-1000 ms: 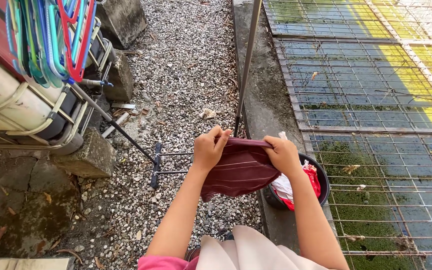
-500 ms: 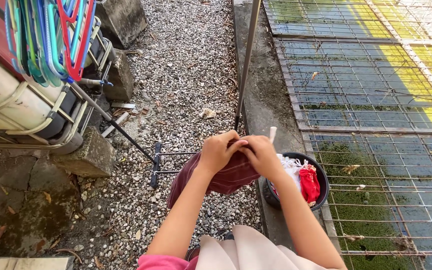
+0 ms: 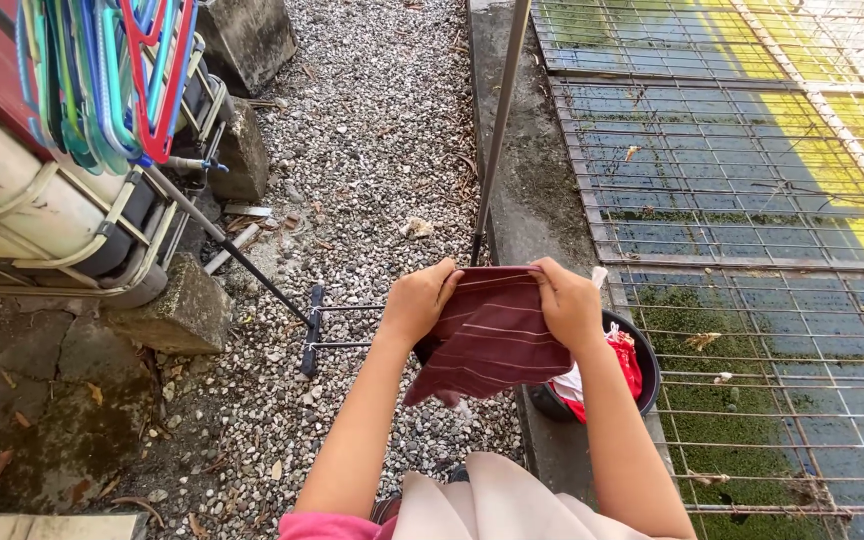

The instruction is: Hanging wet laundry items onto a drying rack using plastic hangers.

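Observation:
A dark red cloth with thin pale stripes (image 3: 492, 340) hangs spread out in front of me, above the gravel. My left hand (image 3: 419, 303) pinches its upper left corner and my right hand (image 3: 568, 303) grips its upper right corner. Both arms are stretched forward. Just below and to the right of the cloth sits a black basin (image 3: 645, 375) holding red and white laundry (image 3: 620, 362); the cloth hides its left part.
A thin metal pole (image 3: 497, 140) rises from the concrete kerb just beyond my hands. Coloured plastic hangers (image 3: 112, 80) hang on a rack at top left, over a pale tank (image 3: 22, 200) and concrete blocks (image 3: 177, 315). Wire mesh (image 3: 752, 200) covers a mossy drain on the right.
My hands came together at the cloth's top edge, bunching it, and have now moved apart again, spreading the cloth flat between them.

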